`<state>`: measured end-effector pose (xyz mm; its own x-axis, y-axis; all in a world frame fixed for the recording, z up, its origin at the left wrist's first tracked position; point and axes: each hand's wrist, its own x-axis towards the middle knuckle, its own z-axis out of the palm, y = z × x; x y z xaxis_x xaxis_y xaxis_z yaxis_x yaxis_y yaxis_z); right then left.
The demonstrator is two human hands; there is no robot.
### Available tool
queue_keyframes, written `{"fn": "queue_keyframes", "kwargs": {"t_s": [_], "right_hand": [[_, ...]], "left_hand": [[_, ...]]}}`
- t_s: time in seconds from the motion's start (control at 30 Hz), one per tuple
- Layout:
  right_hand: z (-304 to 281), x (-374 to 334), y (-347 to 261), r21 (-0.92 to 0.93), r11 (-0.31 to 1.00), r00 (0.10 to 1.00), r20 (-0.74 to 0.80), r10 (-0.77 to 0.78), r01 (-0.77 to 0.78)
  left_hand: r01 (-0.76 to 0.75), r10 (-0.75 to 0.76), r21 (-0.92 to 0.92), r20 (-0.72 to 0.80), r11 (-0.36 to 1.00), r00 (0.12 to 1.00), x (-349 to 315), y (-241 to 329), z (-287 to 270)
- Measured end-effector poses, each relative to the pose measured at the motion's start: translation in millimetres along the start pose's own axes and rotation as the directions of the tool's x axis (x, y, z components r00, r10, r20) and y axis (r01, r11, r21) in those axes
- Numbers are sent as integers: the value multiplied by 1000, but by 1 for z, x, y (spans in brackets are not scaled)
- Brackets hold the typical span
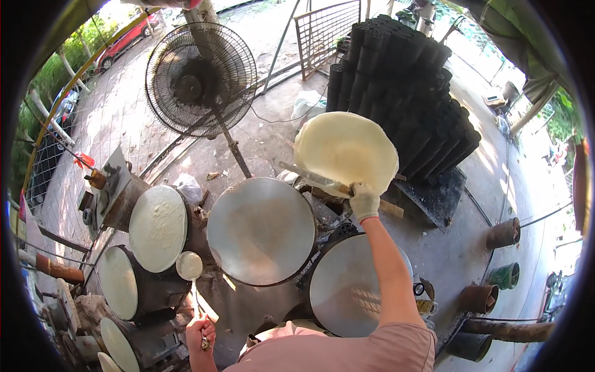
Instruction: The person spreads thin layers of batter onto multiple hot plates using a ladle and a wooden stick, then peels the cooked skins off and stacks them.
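Note:
My left hand point(201, 335), low at left, is closed around the handle of a ladle point(189, 266). Pale batter fills the ladle's bowl. A flat wooden piece point(206, 307) slants beside that handle; whether the same hand holds it I cannot tell. Stretched forward, my gloved right hand point(364, 201) is closed on a long flat scraper point(316, 178). A thin round pancake point(347, 146) lies behind the blade; what supports it is hidden. Between my hands is a bare round griddle point(261, 232). My right forearm passes over a second bare griddle point(341, 285).
Batter-coated round griddles stand at left, including a large one point(158, 228) and a smaller one point(118, 282). A pedestal fan point(201, 80) rises beyond the middle griddle. Black cylindrical briquettes point(396, 93) are stacked at far right. Metal cans point(478, 299) line the right side.

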<state>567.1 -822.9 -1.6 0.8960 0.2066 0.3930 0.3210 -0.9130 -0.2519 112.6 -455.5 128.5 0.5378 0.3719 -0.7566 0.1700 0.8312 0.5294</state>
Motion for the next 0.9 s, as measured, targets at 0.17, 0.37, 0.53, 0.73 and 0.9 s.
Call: {"fn": "queue_keyframes", "kwargs": {"t_s": [0.17, 0.37, 0.53, 0.73, 0.9], "right_hand": [[2, 20, -2, -16, 1000, 990, 141, 4, -2], [-41, -12, -31, 53, 998, 984, 175, 13, -22], [-69, -89, -169, 258, 963, 940, 339, -20, -72], [-63, -242, -395, 677, 699, 872, 176, -457, 229], [-140, -292, -518, 665, 712, 742, 591, -318, -225]], "left_hand": [[35, -35, 17, 22, 999, 999, 2, 3, 8], [77, -105, 182, 151, 980, 983, 17, 7, -29], [-24, -86, 413, 245, 910, 966, -2, 26, -35], [97, -167, 377, 158, 921, 973, -25, 58, -69], [24, -87, 451, 119, 892, 989, -81, 97, -94]]}}
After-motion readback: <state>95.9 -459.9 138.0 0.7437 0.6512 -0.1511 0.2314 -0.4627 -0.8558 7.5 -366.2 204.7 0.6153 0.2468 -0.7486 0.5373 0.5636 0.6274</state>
